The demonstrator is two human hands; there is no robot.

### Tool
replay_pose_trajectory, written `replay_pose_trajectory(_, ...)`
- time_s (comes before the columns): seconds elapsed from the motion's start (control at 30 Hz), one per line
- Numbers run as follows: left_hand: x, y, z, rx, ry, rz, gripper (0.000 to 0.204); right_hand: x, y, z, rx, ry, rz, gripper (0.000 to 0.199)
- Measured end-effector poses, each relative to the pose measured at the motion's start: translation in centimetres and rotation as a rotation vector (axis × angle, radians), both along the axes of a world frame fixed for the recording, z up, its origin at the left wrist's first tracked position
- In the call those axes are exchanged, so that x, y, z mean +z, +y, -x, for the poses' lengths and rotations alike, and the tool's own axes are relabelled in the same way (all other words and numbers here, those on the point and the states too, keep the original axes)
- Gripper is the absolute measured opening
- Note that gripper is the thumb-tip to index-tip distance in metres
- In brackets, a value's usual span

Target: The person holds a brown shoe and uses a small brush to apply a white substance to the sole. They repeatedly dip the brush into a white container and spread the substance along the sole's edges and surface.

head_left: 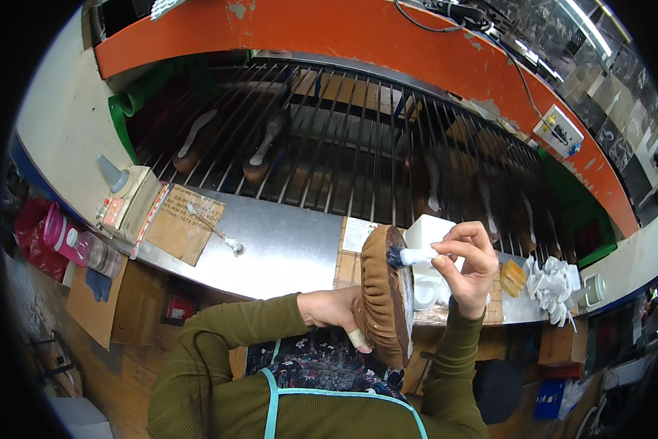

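"Which step is in hand?"

"Brushing, I'd judge. The brown shoe upper is held up in front of the bench, between the two hands, its gathered side toward the left and its pale underside toward the right. A white-handled brush has its dark tip against the far end of the rim."

"How does each grip stand?"

"The left hand is closed around the side of the upper, thumb on the near face; the other fingers are mostly hidden, so I can't tell how they are spread. The right hand has a narrow pinch on the brush handle, thumb against fingertips, with the remaining fingers loosely curled."

"And what does the next move call for?"

"A steady left grip and a light right one, to my mind. A stroke along that rim would need the tip flat to the edge, and the upper turned a little so the nearer end can be reached."

"Anything close by to mind?"

"The white container and the small white cup sit just behind the brush. A wide sweep could knock them; what they contain, I can't tell."
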State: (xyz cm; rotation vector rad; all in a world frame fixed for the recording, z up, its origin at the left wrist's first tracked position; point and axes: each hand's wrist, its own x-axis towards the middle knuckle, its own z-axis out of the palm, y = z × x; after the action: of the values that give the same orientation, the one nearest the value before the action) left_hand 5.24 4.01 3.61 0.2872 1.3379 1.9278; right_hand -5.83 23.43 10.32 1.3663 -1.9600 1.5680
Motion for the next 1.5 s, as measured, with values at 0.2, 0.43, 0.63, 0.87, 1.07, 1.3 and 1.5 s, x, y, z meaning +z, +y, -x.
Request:
replay_pose_trajectory(0.2,-1.2,0.0,0.5,-0.123,-0.082,0.056,0.083,-0.9,0.6,1.2,0.162,-0.018,-0.046,0.017)
replay_pose_trajectory(0.43,-7.4,1.1,0.9,0.239,0.384,-0.254,0.080,-1.6,1.7,2.2,0.215,-0.036,-0.168,0.017)
replay_pose_trajectory(0.63,-5.6,2.1,2.8,0.239,-0.290,-0.797,0.046,-2.5,2.5,1.5,-0.049,-0.166,-0.113,0.017)
replay_pose_trajectory(0.87,-13.4,0.0,1.1,0.377,0.379,-0.108,0.050,-8.3,9.6,-3.1,-0.234,-0.428,-0.144,0.014)
replay_pose_trajectory(1.07,-8.6,-2.0,2.2,0.606,0.411,-0.492,0.082,-12.7,13.1,-5.1,-0.874,-0.270,-0.482,0.009)
replay_pose_trajectory(1.3,-2.8,-0.5,2.8,0.628,-0.068,-0.782,0.089,-13.8,11.9,-3.5,-0.955,0.151,-0.647,0.006)
replay_pose_trajectory(1.5,-5.6,-2.6,2.8,0.447,-0.260,-1.006,0.099,-13.3,11.8,-3.3,-0.888,0.132,-0.733,0.006)
